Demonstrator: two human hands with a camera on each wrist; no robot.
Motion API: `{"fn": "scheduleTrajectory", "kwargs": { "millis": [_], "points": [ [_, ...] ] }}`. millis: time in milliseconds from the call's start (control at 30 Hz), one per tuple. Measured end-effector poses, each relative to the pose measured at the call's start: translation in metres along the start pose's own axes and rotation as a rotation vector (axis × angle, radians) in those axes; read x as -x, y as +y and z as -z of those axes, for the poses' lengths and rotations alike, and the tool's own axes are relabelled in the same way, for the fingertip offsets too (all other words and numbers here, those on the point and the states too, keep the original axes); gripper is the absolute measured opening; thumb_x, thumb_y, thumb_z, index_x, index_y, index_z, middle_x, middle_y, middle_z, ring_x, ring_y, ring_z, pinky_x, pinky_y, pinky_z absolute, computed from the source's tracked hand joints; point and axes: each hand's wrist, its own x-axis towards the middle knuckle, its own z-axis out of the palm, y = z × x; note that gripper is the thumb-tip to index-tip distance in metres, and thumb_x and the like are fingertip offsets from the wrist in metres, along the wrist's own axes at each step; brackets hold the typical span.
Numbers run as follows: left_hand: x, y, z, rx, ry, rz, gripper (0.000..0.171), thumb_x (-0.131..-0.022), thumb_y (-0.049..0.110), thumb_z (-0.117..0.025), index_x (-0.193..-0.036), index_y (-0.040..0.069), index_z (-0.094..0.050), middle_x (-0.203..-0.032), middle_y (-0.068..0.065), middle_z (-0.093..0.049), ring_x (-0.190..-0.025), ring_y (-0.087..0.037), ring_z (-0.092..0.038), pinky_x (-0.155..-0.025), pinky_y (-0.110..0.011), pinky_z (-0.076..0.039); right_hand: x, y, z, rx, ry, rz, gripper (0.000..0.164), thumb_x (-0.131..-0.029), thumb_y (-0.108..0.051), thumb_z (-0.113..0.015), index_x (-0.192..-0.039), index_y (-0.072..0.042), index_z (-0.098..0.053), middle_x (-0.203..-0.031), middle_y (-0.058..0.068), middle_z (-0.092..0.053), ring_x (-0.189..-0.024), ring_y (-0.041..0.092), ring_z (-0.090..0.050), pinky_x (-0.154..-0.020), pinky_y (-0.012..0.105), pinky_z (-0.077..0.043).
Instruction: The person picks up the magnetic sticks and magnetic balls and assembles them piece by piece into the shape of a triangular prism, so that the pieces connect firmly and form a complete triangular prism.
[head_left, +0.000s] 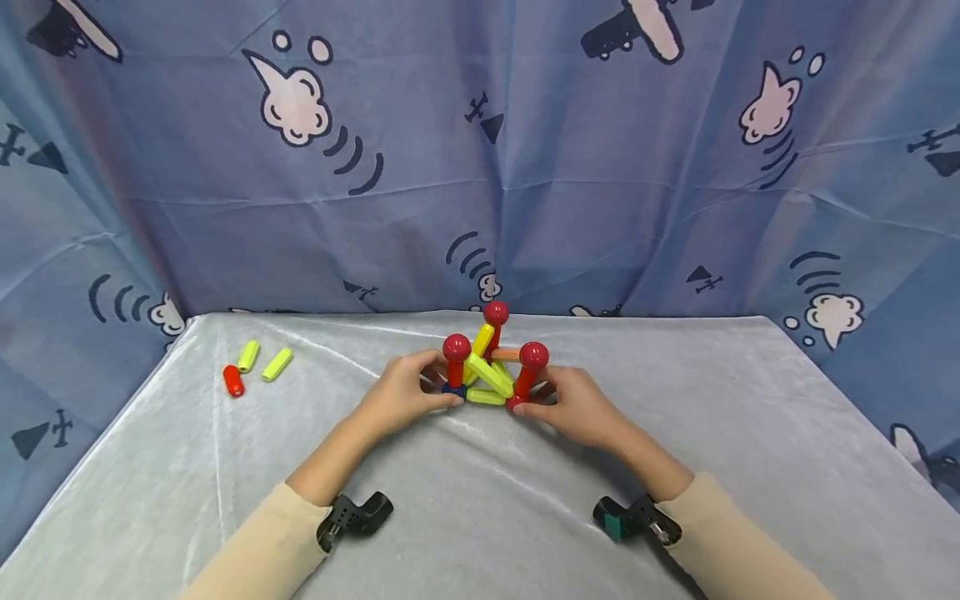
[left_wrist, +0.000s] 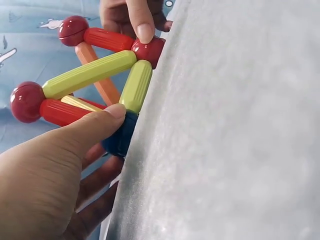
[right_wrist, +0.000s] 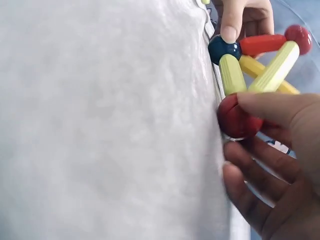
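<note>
A frame built of coloured rods and balls [head_left: 489, 378] stands on the cloth between both hands. Red balls top its three red uprights, and yellow-green, yellow and orange rods link them. My left hand [head_left: 405, 390] pinches the dark blue ball [left_wrist: 121, 135] at the lower left corner, thumb in front and fingers behind. At the lower right corner my right hand [head_left: 577, 404] pinches a red ball [right_wrist: 239, 117] between thumb and fingers. One yellow-green rod [left_wrist: 136, 86] joins these two balls along the bottom. The rear base is partly hidden.
Two loose yellow-green rods [head_left: 277, 365] and a red rod [head_left: 233, 381] lie at the far left on the grey cloth [head_left: 480, 517]. A blue patterned curtain [head_left: 420, 150] hangs behind the table. Each wrist wears a black camera strap [head_left: 352, 518].
</note>
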Motion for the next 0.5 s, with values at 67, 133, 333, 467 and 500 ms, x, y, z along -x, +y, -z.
{"fn": "scheduleTrajectory", "kwargs": {
  "millis": [67, 133, 333, 467, 500],
  "points": [
    [0.0, 0.001, 0.004, -0.004, -0.04, 0.029, 0.042, -0.078, 0.02, -0.089, -0.111, 0.008, -0.066, -0.103, -0.006, -0.073, -0.09, -0.015, -0.07, -0.085, -0.032, -0.061, 0.0, 0.004, -0.004, -0.025, 0.011, -0.006, 0.031, -0.086, -0.025, -0.081, -0.109, -0.008, -0.07, -0.102, 0.004, -0.075, -0.089, 0.017, -0.072, -0.077, 0.03, -0.059],
    [0.0, 0.004, 0.01, -0.011, -0.106, 0.053, 0.045, -0.079, 0.023, -0.088, -0.115, 0.009, -0.065, -0.108, -0.006, -0.072, -0.093, -0.015, -0.07, -0.088, -0.032, -0.06, 0.0, 0.01, -0.008, -0.051, 0.033, 0.0, 0.031, -0.086, -0.025, -0.081, -0.11, -0.009, -0.07, -0.101, 0.004, -0.075, -0.087, 0.015, -0.069, -0.074, 0.027, -0.057],
    [0.001, 0.01, 0.044, -0.17, -0.2, 0.07, 0.039, -0.09, 0.018, -0.076, -0.126, 0.007, -0.065, -0.123, -0.011, -0.071, -0.105, -0.023, -0.07, -0.095, -0.04, -0.057, 0.0, 0.02, -0.015, -0.098, 0.086, 0.034, 0.032, -0.086, -0.027, -0.082, -0.111, -0.011, -0.07, -0.1, 0.004, -0.074, -0.085, 0.014, -0.066, -0.07, 0.024, -0.054],
    [0.009, 0.005, 0.078, -0.454, 0.063, 0.205, 0.031, -0.095, 0.013, -0.066, -0.125, 0.008, -0.069, -0.122, -0.017, -0.069, -0.107, -0.035, -0.068, -0.089, -0.051, -0.056, 0.0, 0.021, -0.015, -0.103, 0.089, 0.038, 0.034, -0.086, -0.027, -0.081, -0.113, -0.011, -0.07, -0.102, 0.004, -0.074, -0.085, 0.014, -0.066, -0.069, 0.024, -0.053],
    [0.013, 0.003, 0.087, -0.519, 0.136, 0.267, 0.03, -0.095, 0.013, -0.065, -0.124, 0.008, -0.07, -0.121, -0.02, -0.067, -0.108, -0.039, -0.066, -0.086, -0.054, -0.055, 0.0, 0.02, -0.015, -0.1, 0.09, 0.038, 0.034, -0.086, -0.026, -0.081, -0.114, -0.011, -0.07, -0.102, 0.004, -0.074, -0.085, 0.014, -0.066, -0.069, 0.024, -0.053]
  ]
}}
